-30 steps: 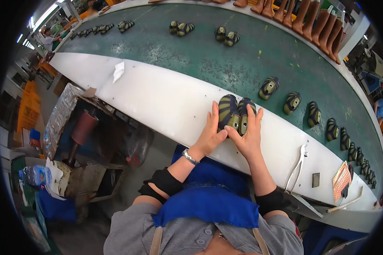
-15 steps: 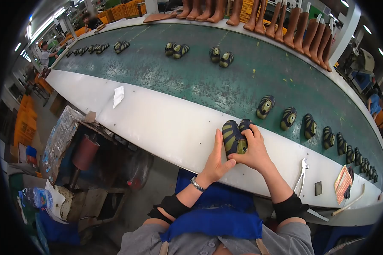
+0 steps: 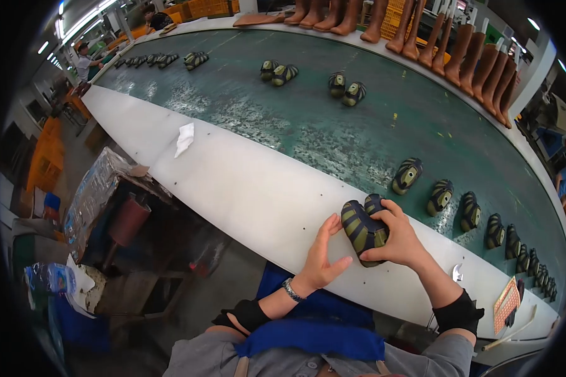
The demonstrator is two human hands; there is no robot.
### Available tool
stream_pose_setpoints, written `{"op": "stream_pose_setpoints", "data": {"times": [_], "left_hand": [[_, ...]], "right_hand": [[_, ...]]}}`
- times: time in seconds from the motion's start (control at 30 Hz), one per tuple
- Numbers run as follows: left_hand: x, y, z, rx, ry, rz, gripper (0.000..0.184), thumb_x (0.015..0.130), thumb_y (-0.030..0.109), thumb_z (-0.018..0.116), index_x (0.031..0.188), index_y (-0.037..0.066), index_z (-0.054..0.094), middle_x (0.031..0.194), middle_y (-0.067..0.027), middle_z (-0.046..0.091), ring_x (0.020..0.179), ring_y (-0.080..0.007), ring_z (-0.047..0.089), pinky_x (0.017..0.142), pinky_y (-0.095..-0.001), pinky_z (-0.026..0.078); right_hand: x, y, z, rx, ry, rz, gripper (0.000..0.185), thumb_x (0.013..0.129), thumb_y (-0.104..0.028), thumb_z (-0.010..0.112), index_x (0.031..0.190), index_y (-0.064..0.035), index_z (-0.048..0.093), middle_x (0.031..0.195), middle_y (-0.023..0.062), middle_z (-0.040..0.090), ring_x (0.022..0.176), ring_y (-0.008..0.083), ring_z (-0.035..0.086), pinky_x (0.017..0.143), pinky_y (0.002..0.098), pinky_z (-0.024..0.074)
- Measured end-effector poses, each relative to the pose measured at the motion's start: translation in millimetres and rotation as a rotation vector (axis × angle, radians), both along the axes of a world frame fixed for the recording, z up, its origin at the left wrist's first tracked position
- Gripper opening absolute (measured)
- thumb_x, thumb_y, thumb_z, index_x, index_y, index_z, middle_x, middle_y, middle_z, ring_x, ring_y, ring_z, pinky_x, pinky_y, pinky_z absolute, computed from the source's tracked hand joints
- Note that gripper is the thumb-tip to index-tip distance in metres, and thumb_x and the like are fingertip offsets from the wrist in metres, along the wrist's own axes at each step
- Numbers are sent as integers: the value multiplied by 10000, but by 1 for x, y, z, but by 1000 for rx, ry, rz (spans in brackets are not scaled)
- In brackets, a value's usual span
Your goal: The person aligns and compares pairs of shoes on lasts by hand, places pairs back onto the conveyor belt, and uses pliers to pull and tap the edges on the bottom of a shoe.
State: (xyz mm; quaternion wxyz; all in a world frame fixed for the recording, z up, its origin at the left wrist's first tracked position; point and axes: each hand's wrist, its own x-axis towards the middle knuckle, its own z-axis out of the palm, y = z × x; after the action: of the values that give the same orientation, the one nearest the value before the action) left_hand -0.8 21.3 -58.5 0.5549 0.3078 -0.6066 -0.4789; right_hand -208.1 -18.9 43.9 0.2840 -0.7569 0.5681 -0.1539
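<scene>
Over the white ledge, my right hand (image 3: 401, 237) grips a pair of dark-blue and olive striped shoes (image 3: 360, 232), thumb on the near side and fingers over the far end. One shoe is mostly hidden behind the other and my fingers. My left hand (image 3: 321, 264) is open just left of the shoes, its thumb spread away from them. Its fingertips are close to the nearer shoe; whether they touch it I cannot tell. Beyond the right hand, another striped shoe (image 3: 407, 175) rests on the green conveyor belt.
More shoes (image 3: 470, 212) line the green belt (image 3: 233, 88) to the right and far left. Pliers (image 3: 457, 273), partly behind my right forearm, and an orange patterned pad (image 3: 505, 306) lie on the white ledge (image 3: 245, 182). White paper (image 3: 184, 139) lies left. Brown boots (image 3: 459, 53) stand behind the belt.
My left hand has let go of the shoes and opened out to their left. The right hand keeps hold and has tilted the pair. The camera view has shifted a little.
</scene>
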Motion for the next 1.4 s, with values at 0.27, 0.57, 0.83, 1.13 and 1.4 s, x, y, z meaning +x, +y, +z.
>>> {"op": "stream_pose_setpoints", "data": {"times": [0.27, 0.57, 0.83, 1.13, 1.4], "left_hand": [[-4, -4, 1, 45, -62, 42, 818, 826, 160, 689, 1483, -60, 254, 1472, -229, 383, 1354, -336, 450, 1132, -436, 317], [-5, -9, 12, 43, -171, 47, 644, 825, 61, 634, 1417, -26, 398, 1392, -183, 434, 1282, -290, 509, 1099, -428, 373], [4, -16, 8, 79, -247, 80, 539, 825, 15, 592, 1345, -38, 463, 1391, -185, 436, 1274, -278, 504, 1114, -421, 348], [-5, -19, 1, 62, -137, 141, 405, 813, 45, 623, 1207, -20, 558, 1288, -206, 530, 1224, -303, 507, 1073, -394, 378], [-4, -23, -15, 17, -106, 136, 376, 835, 42, 625, 1199, -11, 552, 1237, -149, 563, 1135, -252, 566, 1018, -384, 442]], "right_hand": [[-39, -80, 14, 549, -869, -118, 653, 663, -130, 824, 1247, 13, 566, 1098, 68, 633, 995, 173, 614, 907, 297, 484], [-81, -301, 3, -572, -125, -307, 696, 572, -360, 850, 1090, 37, 609, 1153, 192, 594, 1065, 328, 600, 914, 374, 471], [-114, -440, -93, -227, 346, -576, 901, 748, -649, 662, 1507, -231, 415, 1618, 177, 161, 1443, 394, 303, 1151, 523, 272], [-99, -241, -16, -107, -33, -349, 1094, 751, -636, 693, 1483, 84, 316, 1460, 320, 425, 1378, 405, 421, 1111, 420, 372], [-27, -174, -72, -11, 129, -728, 835, 662, -329, 784, 1356, -55, 410, 1344, 288, 460, 1076, 407, 622, 934, 451, 509]]}}
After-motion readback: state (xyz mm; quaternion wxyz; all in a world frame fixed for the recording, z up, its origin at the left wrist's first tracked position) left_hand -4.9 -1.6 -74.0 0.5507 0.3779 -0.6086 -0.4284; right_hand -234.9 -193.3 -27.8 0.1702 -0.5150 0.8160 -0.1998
